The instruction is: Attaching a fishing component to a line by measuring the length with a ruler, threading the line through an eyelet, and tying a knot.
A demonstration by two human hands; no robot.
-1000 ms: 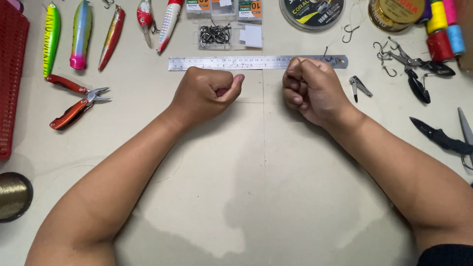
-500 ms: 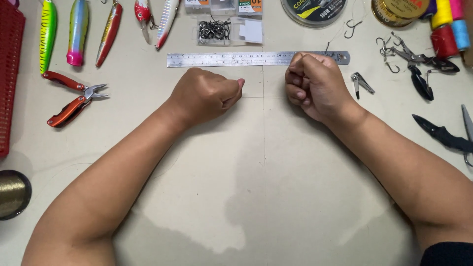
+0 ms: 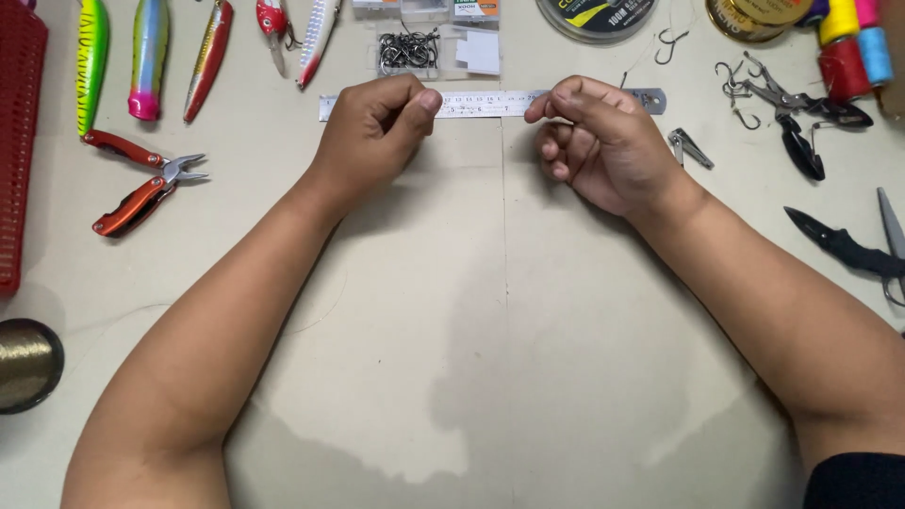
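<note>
A steel ruler [image 3: 483, 102] lies flat across the far middle of the pale table [image 3: 490, 377], long edge running left to right, a small hole in its right end. Only its middle stretch and both tips show. The left hand [image 3: 377, 132] covers its left part, curled into a loose fist with the thumb pressed to the forefinger right at the ruler's face. The right hand [image 3: 603, 141] lies over the ruler's right part, thumb and forefinger pinched together, the other fingers folded under. Whatever either pinch holds is too fine to make out; both hands are closed in a pinching grip.

Just beyond the ruler sits a clear flat packet of dark hooks [image 3: 410, 50] with a white card at its right. Behind it, cut off by the top edge, are more small packets with green and orange labels [image 3: 429, 8]. To the right, a round dark spool of line [image 3: 596, 17] bears a yellow-and-white label.

A nail clipper [image 3: 690, 148] rests just right of the right hand. Farther right are loose hooks [image 3: 671, 42], black pliers [image 3: 801, 118], thread spools [image 3: 848, 42] in yellow, red, pink and blue, and a black knife [image 3: 844, 247]. On the left lie red-handled pliers [image 3: 141, 181], a row of painted fishing lures [image 3: 151, 57], a red basket [image 3: 17, 151] and a gold wire spool [image 3: 26, 366].
</note>
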